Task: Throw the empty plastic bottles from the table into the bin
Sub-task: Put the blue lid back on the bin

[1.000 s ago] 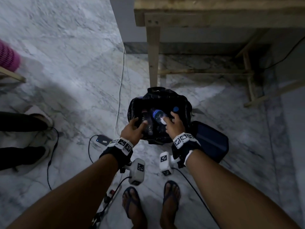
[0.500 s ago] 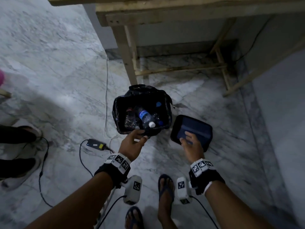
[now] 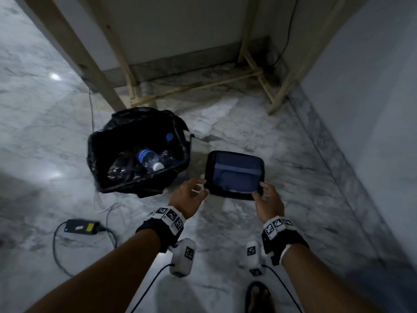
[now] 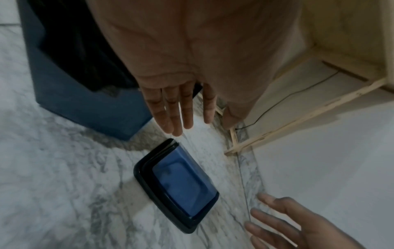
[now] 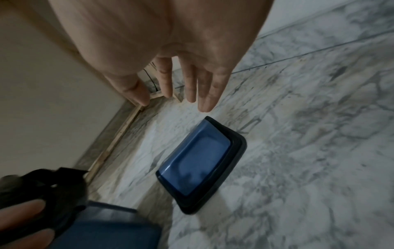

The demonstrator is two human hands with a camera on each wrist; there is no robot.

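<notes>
The bin (image 3: 93, 154), lined with a black bag, stands on the marble floor. Inside lie several empty plastic bottles; one clear bottle (image 3: 147, 158) has a blue label and a white cap. The bin's blue-and-black lid (image 3: 235, 173) lies flat on the floor just right of it. My left hand (image 3: 191, 193) is at the lid's near left corner and my right hand (image 3: 267, 197) at its near right corner. The wrist views show the left hand's fingers (image 4: 179, 107) and the right hand's fingers (image 5: 187, 84) straight, just above the lid (image 4: 181, 183) (image 5: 198, 161), holding nothing.
Wooden table legs (image 3: 101, 75) and cross-braces stand behind the bin against the back wall. A power adapter (image 3: 82, 227) with looping cables lies on the floor at the left. A wall (image 3: 372, 109) runs along the right. My sandalled foot (image 3: 259, 299) is at the bottom.
Both hands have left the bin's opening, and the bottles stay inside. The right hand went to the lid first; the left hand has now moved right to the lid's other corner.
</notes>
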